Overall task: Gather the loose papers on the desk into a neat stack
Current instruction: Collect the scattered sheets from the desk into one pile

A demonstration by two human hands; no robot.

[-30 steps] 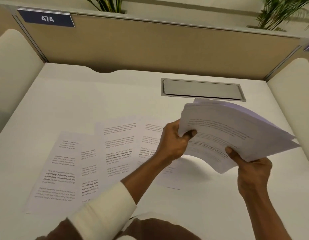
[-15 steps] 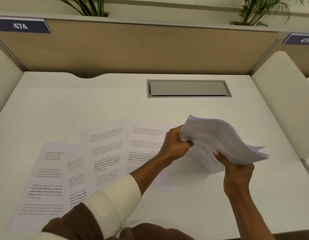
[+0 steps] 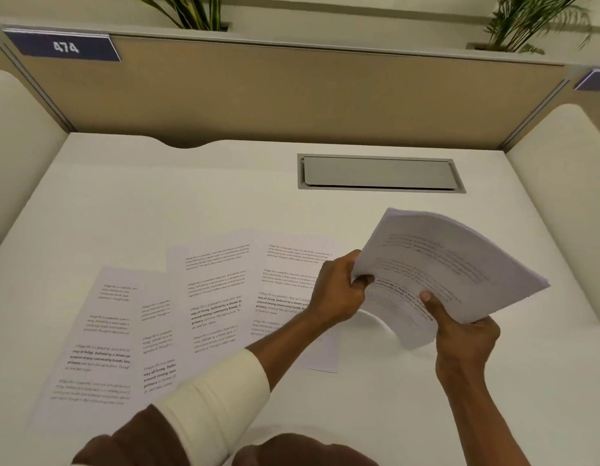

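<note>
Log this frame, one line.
phase: gathering | left hand: gripping paper stack | right hand: gripping paper stack | loose sheets: on desk

Four printed sheets (image 3: 204,307) lay fanned and overlapping on the table (image 3: 157,196), toward its near left edge. One bundle of papers (image 3: 450,274) was held up by two hands, the left hand (image 3: 339,294) and the right hand (image 3: 463,334). One grey cable hatch (image 3: 381,173) sat near the far edge. Two potted plants (image 3: 191,11) stood beyond the partition, and one number plate (image 3: 64,47) read 474.
</note>
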